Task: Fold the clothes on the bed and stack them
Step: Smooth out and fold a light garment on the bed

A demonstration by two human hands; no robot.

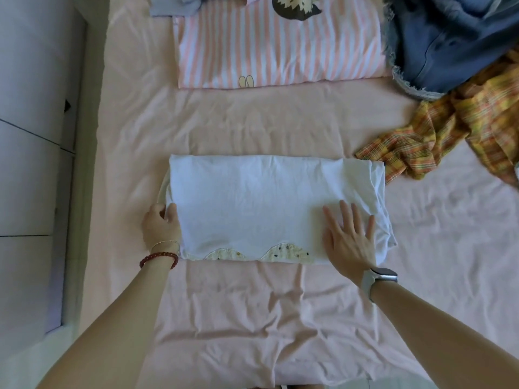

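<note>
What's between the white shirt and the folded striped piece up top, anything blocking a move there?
Nothing visible. Only bare pink sheet lies between the white shirt and the striped folded piece. The plaid garment and denim sit off to the right. Left hand grips the shirt's left edge; right hand presses flat on it.

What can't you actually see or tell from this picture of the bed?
- Head view: the denim garment and plaid garment run off the right edge.
- The left hand has fingertips curled at the white shirt edge, hiding its grip.
- The shirt's folded-under layers are covered by its top layer.
</note>
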